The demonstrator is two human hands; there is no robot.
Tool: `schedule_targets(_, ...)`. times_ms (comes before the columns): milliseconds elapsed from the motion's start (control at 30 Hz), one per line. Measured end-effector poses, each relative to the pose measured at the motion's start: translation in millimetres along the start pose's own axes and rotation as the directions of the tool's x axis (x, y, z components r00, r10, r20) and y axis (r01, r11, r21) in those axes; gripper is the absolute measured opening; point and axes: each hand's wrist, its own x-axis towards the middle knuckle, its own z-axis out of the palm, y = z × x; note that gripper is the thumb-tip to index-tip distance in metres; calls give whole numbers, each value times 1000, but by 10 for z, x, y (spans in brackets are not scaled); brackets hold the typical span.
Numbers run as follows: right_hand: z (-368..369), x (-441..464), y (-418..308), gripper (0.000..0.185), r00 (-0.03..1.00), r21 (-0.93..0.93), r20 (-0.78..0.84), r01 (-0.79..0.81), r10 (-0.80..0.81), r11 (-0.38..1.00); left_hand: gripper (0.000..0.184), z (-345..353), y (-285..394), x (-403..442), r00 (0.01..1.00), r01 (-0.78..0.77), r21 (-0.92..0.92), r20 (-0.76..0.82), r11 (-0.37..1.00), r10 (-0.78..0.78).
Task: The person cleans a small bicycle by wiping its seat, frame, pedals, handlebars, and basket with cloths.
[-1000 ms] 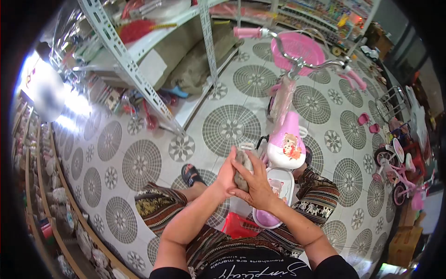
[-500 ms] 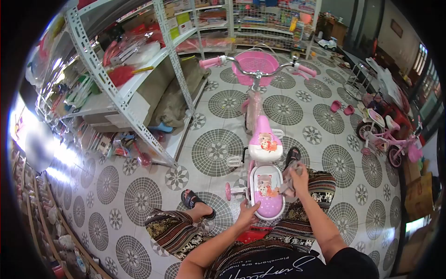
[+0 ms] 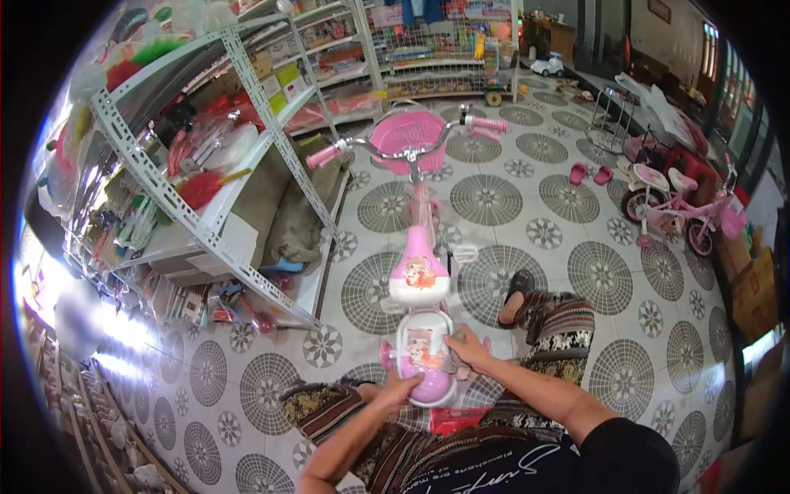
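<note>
A pink and white children's bicycle stands in front of me, its front saddle [image 3: 420, 276] and rear seat [image 3: 429, 380] printed with cartoon pictures. My left hand [image 3: 400, 390] grips the lower left rim of the rear seat, thumb on top. Bunched in my right hand [image 3: 471, 349] is a greyish cloth [image 3: 454, 367], pressed against the seat's right rim; the fingers are partly hidden. Farther off are the handlebar [image 3: 411, 154] with pink grips and a pink basket [image 3: 403, 136]. Small pink training wheels [image 3: 385, 354] flank the rear seat.
A white metal shelf [image 3: 239, 177] loaded with wrapped goods stands close on the left. To the right are a second pink bicycle [image 3: 679, 198] and pink slippers [image 3: 591, 174]. Cardboard boxes [image 3: 750, 350] line the right edge. Something red [image 3: 455, 421] lies below the rear seat.
The bicycle appears farther left in view and turned slightly. My right hand has brought the cloth from beside the rear seat onto its right rim. My left hand stays on the seat.
</note>
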Motion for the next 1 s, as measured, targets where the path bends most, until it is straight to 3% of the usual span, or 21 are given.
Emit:
schedule_targets(67, 209, -21, 74, 69, 998, -52, 68, 6, -2, 999, 74, -398, -98, 45, 999, -41, -36, -1, 999, 41)
schedule_targets(133, 385, -47, 58, 76, 987, -133, 161, 16, 5, 991, 65, -510, 274, -248, 1000, 18, 154, -27, 988, -14)
schedule_targets(200, 490, -87, -51, 77, 972, -228, 231, 4, 50, 974, 60, -587, 399, -421, 960, 93, 288, -280, 953, -9)
schedule_targets(267, 578, -148, -95, 75, 965, -289, 255, 23, 54, 957, 60, -677, 359, -544, 965, 60, 250, -264, 966, 8)
schedule_targets(300, 573, -88, -62, 78, 938, -224, 342, 19, 61, 974, 59, -724, 364, -557, 968, 34, 236, -250, 971, 27)
schedule_targets(400, 387, -38, -112, 81, 914, -357, 378, -2, 146, 934, 62, -859, 218, -589, 969, -8, 312, -232, 950, 85)
schedule_targets(433, 295, -5, -108, 82, 891, -268, 413, -79, 189, 960, 62, -820, 215, -598, 954, -38, 344, -266, 938, 136)
schedule_targets(467, 188, 52, -102, 79, 904, -243, 389, -84, 177, 966, 59, -779, 215, -589, 886, -38, 655, -327, 754, 328)
schedule_targets(500, 44, 168, 8, 77, 916, -219, 366, -88, 166, 972, 56, -551, 328, -720, 795, 27, 877, -310, 480, 522)
schedule_targets(533, -84, 243, 49, 75, 927, -197, 341, -93, 157, 976, 54, -289, 438, -859, 693, 146, 976, -218, 163, 687)
schedule_targets(567, -200, 223, -177, 61, 932, -89, 349, -71, 98, 993, 51, 16, 672, -892, 653, -18, 973, -163, 230, 740)
schedule_targets(633, -366, 217, -584, 50, 984, 75, 179, -26, 12, 997, 41, 510, 701, -724, 500, -304, 939, 11, 164, 866)
schedule_targets(667, -430, 215, -803, 44, 996, 150, 90, 10, -24, 989, 35, 847, 829, -703, 614, -492, 809, 60, 322, 787)
schedule_targets(700, -460, 198, -1065, 44, 993, 225, 5, 115, -119, 967, 31, 1159, 833, -607, 661, -587, 710, 142, 389, 737)
schedule_targets(733, -486, 183, -1329, 43, 974, 292, -88, 226, -209, 929, 30, 1436, 805, -515, 673, -652, 680, 317, 335, 668)
schedule_targets(800, -571, 194, -1779, 39, 937, 328, -166, 347, -308, 878, 33, 2003, 732, -447, 534, -695, 719, 524, -9, 663)
schedule_targets(900, -651, -29, -2336, 38, 901, 319, -153, 435, -407, 842, 35, 2515, 577, -273, 525, -593, 776, 575, -215, 628)
schedule_targets(1000, -824, -72, -2414, 40, 850, 200, -126, 528, -512, 826, 35, 2623, 435, -36, 440, -710, 657, 695, -254, 568)
